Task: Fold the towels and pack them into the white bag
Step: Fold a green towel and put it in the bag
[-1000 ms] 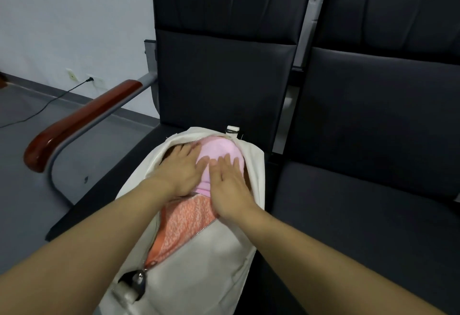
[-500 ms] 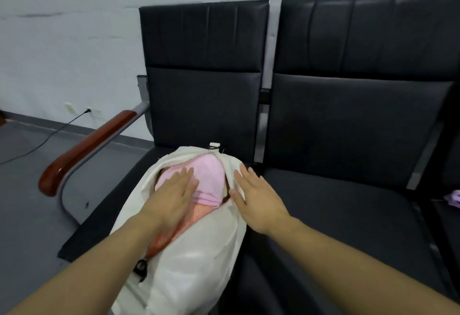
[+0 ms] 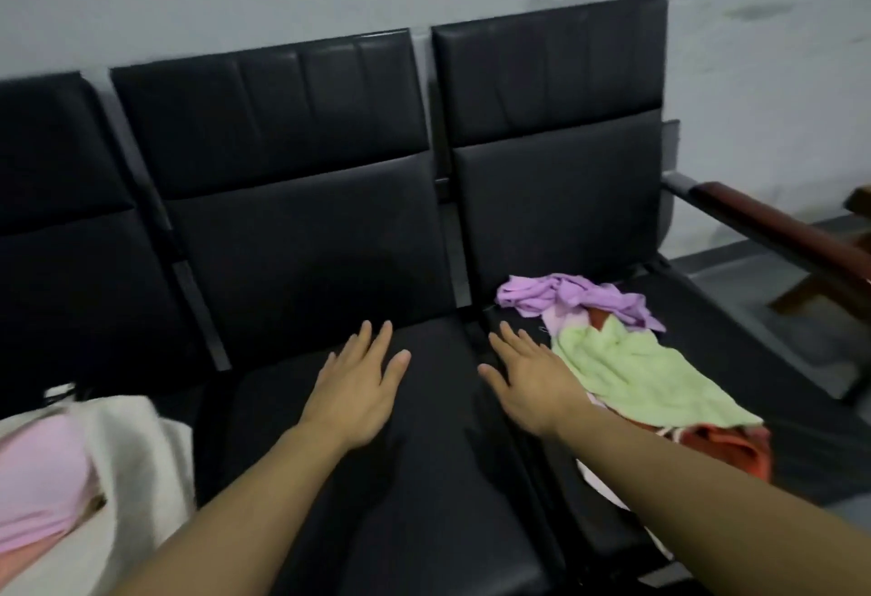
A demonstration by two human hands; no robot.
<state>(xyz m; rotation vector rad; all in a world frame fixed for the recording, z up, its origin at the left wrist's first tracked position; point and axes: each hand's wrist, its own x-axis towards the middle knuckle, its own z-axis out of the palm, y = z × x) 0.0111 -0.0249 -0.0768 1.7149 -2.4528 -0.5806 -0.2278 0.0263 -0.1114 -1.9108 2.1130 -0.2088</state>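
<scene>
Both hands empty, fingers spread: left hand (image 3: 354,388) over middle seat (image 3: 377,477), right hand (image 3: 528,381) beside green towel (image 3: 636,374). Soft, light, limp; best pinched at a corner. White bag (image 3: 141,463) far left.

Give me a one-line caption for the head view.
Both open hands, left and right, reach toward loose towels on the bench; white bag sits left.

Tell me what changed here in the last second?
Both hands came off the pink towel in the white fabric bag and swung right: the left hand is over the middle black seat, the right hand nears the crumpled light-green towel. Both are open and hold nothing. The pink towel stays packed.
</scene>
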